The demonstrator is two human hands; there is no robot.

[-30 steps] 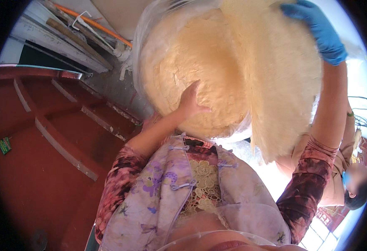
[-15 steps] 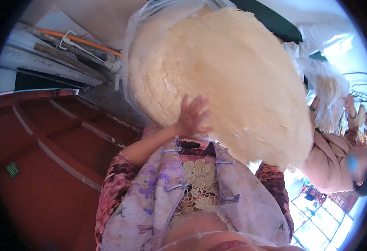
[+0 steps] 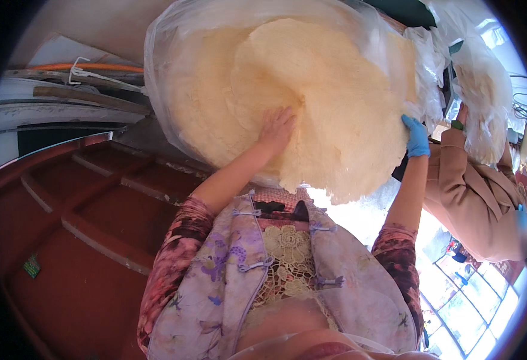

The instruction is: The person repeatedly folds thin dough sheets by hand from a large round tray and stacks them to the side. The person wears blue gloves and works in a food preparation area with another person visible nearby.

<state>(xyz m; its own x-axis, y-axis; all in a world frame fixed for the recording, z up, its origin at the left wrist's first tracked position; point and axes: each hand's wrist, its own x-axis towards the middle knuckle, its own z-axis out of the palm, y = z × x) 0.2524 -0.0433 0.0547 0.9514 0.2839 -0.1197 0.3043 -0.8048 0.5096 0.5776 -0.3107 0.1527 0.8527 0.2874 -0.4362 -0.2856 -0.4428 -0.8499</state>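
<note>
Pale yellow and thin, one broad sheet (image 3: 350, 135) lies across the top of one round pile (image 3: 206, 90), itself wrapped in one clear plastic bag (image 3: 160, 75). One bare left hand (image 3: 278, 129) rests palm down on the pile, fingers extended and clasping nothing; one blue-gloved right hand (image 3: 416, 137) meets the sheet's edge at the pile's right, though whether it pinches cannot be told. Right of the pile stands one co-worker (image 3: 470, 186) in tan; left, one orange pole (image 3: 95, 67).
</note>
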